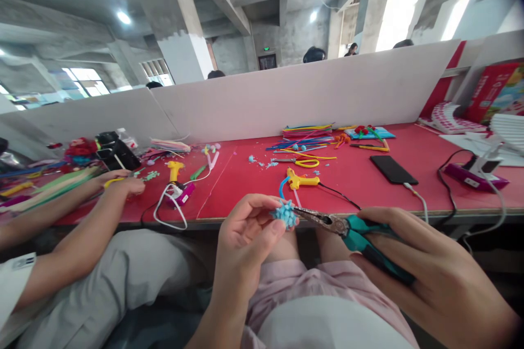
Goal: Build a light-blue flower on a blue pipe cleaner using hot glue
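Note:
Between the thumb and fingers of my left hand (249, 240) is a small light-blue spiky ball (285, 214). My right hand (429, 256) is wrapped round the teal handles of needle-nose pliers (341, 226). The pliers' jaws point left, and their tips reach the right side of the blue ball; whether they grip a spike I cannot tell. Just beyond my hands, a yellow hot glue gun (302, 180) lies on the red table (347, 152). Yellow-handled scissors (306, 163) rest behind it, near light-blue scraps (262, 162).
Colourful pipe cleaners (307, 133) lie against the white partition (286, 98). On the right are a black phone (393, 169), a purple power strip (475, 177) and trailing cables. At left, a co-worker's hands (131, 182) work beside another yellow glue gun (175, 170).

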Available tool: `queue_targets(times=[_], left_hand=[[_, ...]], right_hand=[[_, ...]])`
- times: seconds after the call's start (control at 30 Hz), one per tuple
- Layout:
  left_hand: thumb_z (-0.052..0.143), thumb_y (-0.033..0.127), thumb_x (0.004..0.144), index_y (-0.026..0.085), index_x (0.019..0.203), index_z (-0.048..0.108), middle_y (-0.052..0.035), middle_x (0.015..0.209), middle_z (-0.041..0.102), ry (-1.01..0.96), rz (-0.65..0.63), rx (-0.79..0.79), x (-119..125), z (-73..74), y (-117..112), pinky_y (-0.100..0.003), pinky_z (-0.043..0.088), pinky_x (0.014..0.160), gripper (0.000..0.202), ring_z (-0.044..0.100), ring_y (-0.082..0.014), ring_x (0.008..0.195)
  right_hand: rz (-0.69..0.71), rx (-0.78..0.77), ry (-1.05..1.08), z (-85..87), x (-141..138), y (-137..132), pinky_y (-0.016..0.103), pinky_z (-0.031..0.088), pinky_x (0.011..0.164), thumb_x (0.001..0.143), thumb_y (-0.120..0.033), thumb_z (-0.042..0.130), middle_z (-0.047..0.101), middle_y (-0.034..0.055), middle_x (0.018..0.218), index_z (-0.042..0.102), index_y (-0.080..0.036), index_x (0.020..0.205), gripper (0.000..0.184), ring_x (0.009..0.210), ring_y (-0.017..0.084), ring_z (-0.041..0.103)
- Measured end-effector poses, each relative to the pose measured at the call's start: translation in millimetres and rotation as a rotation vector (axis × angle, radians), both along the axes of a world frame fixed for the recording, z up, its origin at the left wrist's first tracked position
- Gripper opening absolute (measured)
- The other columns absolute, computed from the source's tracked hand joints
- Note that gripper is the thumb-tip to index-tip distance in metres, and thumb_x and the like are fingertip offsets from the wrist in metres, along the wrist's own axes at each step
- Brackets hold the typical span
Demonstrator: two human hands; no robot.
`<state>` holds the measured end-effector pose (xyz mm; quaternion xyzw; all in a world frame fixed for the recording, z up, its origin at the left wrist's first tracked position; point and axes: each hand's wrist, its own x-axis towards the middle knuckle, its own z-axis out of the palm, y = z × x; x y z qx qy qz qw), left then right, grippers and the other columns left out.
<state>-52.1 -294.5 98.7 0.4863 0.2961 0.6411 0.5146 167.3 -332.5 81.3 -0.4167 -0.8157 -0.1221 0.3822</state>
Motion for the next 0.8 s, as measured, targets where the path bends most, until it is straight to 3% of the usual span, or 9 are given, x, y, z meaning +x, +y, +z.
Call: queue_targets(times=[0.33, 0.57, 0.8], left_hand=[[0.076, 0.02, 0.069, 0.018, 0.081, 0.065, -0.002, 0.081, 0.068, 0.043, 0.057, -0.009, 3, 0.0, 0, -0.027, 0.056, 0.066, 0.016, 0.068, -0.0155, 0.068], [0.078, 0.021, 0.068, 0.018, 0.077, 0.064, 0.0005, 0.076, 0.067, 0.03, 0.082, -0.035, 5, 1.9, -3, -0.024, 0.057, 0.062, 0.016, 0.067, -0.0122, 0.062], [0.075, 0.019, 0.069, 0.018, 0.078, 0.066, -0.0023, 0.085, 0.066, 0.006, 0.039, 0.002, 1, 1.7, -1, -0.024, 0.056, 0.063, 0.013, 0.066, -0.0143, 0.069]], right_hand=[[-0.12, 0.19, -0.184, -11.1, 1, -4, 0.044, 0.046, 0.084, 0.091, -0.022, 0.052, 0.069, 0.0102, 0.105, 0.067, -0.017, 0.091, 0.016, 0.097, 0.029, 0.062], [-0.191, 0.35, -0.291, -8.0, -4, -6, 0.042, 0.046, 0.075, 0.093, -0.019, 0.047, 0.07, 0.0149, 0.103, 0.067, -0.012, 0.086, 0.022, 0.09, 0.029, 0.062], [-0.121, 0.182, -0.161, -3.7, 0, -2, 0.044, 0.049, 0.079, 0.089, -0.026, 0.055, 0.065, 0.011, 0.105, 0.065, -0.019, 0.088, 0.012, 0.089, 0.027, 0.062]])
